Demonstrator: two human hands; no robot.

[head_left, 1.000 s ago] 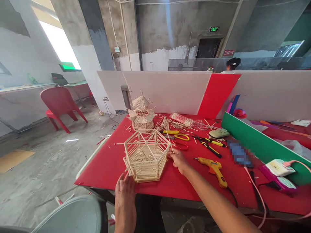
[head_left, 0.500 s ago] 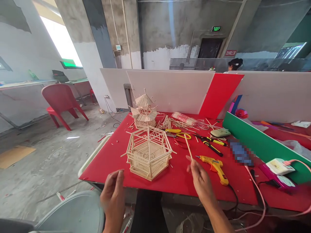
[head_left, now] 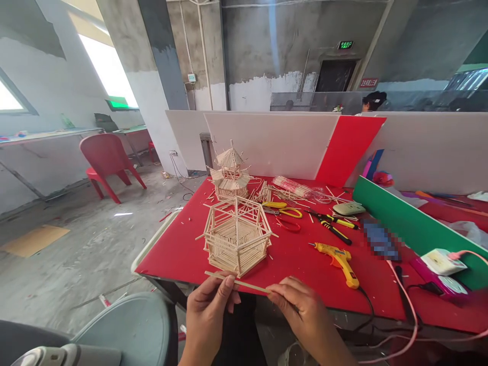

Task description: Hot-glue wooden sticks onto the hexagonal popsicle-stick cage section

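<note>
Head view: a stick (head_left: pixel 251 286) is pinched by left hand (head_left: pixel 209 303) and right hand (head_left: pixel 299 305), presumably for steadiness, near the hexagonal frame (head_left: pixel 239 252) on the counter (head_left: pixel 292 264).

Beige stick (head_left: pixel 249 285), red tabletop (head_left: pixel 292 264), perhaps blackish door (head_left: pixel 335 76)

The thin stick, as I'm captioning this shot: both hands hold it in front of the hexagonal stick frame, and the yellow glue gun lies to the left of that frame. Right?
Not quite: the yellow glue gun lies to the right of the hexagonal stick frame, as the head view shows. Both the left hand and right hand do hold the thin stick in front of it.
</note>
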